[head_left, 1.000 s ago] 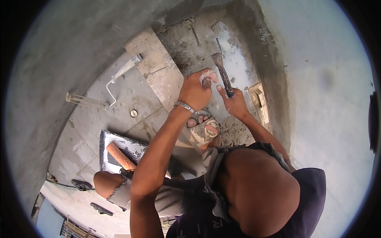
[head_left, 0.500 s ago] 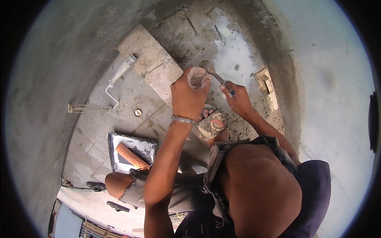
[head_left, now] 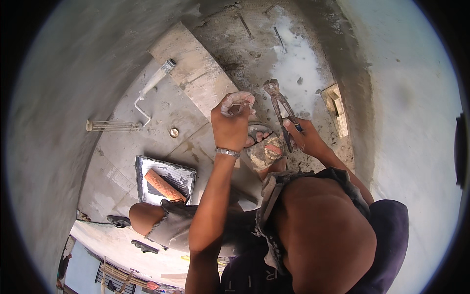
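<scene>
My left hand (head_left: 229, 130), a watch or metal bracelet on its wrist, is closed round a whitish, ring-shaped, cup-like piece (head_left: 250, 99) whose open end faces up. Its rim looks thin and ragged; the lower part is hidden in my fingers. To the right, my right hand (head_left: 307, 137) grips dusty pincers (head_left: 280, 100) by their dark handles. The handles stand spread, and the rounded jaws point up and away from me. A gap separates the jaws from the whitish piece. Below and between my hands is my foot in a patterned sandal (head_left: 266, 153).
A paint tray (head_left: 139, 183) with an orange roller sleeve (head_left: 164, 185) lies at left. Beyond it are a roller frame (head_left: 115, 126) and a small round lid (head_left: 174, 132). White liquid (head_left: 298, 63) covers rough ground ahead, near a recessed block (head_left: 337, 110). Walls rise on both sides.
The pincers have moved away from the whitish piece's rim and swung upright, and their handles now show apart. My right hand has shifted slightly right and down. My left hand still holds the piece.
</scene>
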`<state>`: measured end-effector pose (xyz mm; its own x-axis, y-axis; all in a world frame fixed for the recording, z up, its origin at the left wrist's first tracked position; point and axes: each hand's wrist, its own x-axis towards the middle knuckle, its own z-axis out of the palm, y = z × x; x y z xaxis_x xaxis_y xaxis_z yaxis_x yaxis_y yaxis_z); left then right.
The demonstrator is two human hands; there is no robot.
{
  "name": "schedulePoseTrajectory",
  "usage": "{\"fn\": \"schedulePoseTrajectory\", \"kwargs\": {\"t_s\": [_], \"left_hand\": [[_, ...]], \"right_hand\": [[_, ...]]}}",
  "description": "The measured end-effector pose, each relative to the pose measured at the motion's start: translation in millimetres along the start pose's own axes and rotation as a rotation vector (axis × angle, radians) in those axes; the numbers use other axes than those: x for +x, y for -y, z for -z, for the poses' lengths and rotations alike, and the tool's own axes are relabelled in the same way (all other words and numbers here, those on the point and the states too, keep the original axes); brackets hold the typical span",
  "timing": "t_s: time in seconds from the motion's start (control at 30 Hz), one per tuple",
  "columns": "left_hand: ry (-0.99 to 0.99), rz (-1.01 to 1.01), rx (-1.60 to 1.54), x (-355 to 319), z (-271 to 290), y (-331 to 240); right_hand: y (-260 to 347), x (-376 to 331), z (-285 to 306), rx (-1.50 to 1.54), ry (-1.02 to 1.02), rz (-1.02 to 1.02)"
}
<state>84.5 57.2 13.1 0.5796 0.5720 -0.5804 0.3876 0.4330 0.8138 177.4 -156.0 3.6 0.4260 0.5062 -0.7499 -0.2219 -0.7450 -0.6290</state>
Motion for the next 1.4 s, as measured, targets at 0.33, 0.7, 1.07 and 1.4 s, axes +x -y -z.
{"fn": "schedulePoseTrajectory", "kwargs": {"t_s": [0.33, 0.7, 1.07, 1.4], "left_hand": [[0.097, 0.139, -0.184, 3, 38, 13], [-0.074, -0.162, -0.052, 4, 9, 57], [0.061, -0.154, -0.262, 14, 2, 51], [0.145, -0.165, -0.297, 17, 3, 71]], "right_hand": [[33, -3, -1, 0.293, 0.281, -0.357], [-38, 18, -1, 0.601, 0.325, -0.235], [-48, 36, -15, 0.707, 0.301, -0.186], [-52, 33, -24, 0.695, 0.278, -0.192]]}}
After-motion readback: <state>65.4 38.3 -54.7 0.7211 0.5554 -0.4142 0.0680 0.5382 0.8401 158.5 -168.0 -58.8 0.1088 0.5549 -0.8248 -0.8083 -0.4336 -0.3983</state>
